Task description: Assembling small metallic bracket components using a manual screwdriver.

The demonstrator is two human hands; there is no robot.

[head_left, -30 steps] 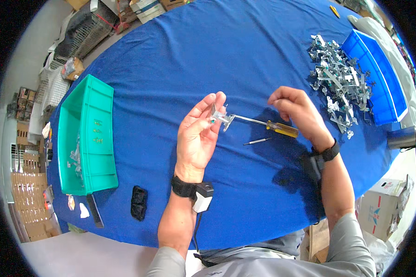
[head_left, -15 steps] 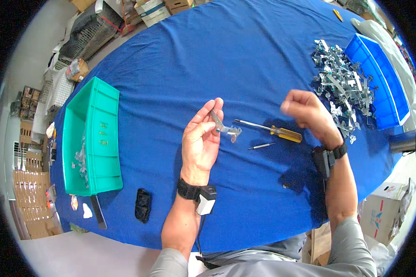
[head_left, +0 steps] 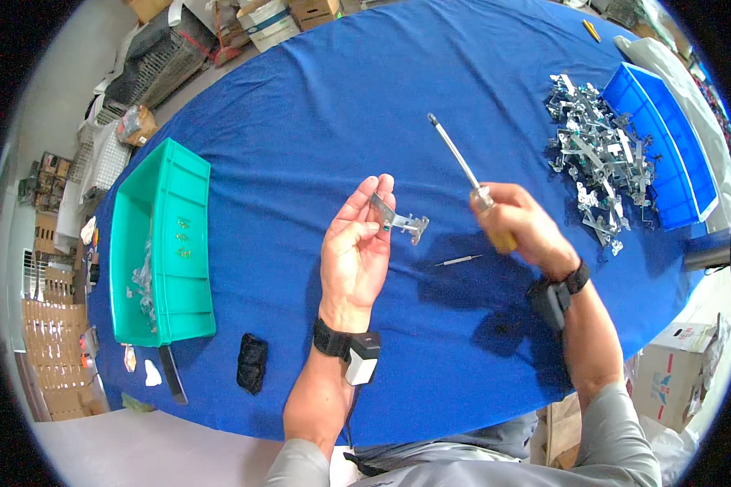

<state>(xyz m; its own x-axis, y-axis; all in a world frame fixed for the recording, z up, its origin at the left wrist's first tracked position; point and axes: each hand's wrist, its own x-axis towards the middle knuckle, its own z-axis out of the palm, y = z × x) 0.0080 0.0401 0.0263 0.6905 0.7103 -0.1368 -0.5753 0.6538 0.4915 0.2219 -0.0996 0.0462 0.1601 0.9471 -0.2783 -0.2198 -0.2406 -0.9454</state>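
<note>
A small bent metal bracket [head_left: 401,221] is pinched between the thumb and fingers of my left hand [head_left: 355,252], its lobed end pointing right over the blue cloth. My right hand [head_left: 521,221] is closed around the yellow handle of a screwdriver [head_left: 456,154], raised off the table with its shaft slanting up and to the left. The screwdriver's tip stands apart from the bracket. Below and between the hands, a thin silver double-ended bit [head_left: 459,260] lies on the cloth.
Many metal brackets [head_left: 597,154] lie heaped at the right, beside a blue bin [head_left: 666,146]. A green bin [head_left: 185,284] with some metal parts inside stands at the left. Near it lie a black pouch [head_left: 253,363] and a dark flat strip [head_left: 172,375]. A yellow tool [head_left: 591,31] rests at the far right.
My right hand has taken hold of the screwdriver that lay on the cloth and lifted it, turning its tip upward. My left hand still holds the bracket in nearly the same place.
</note>
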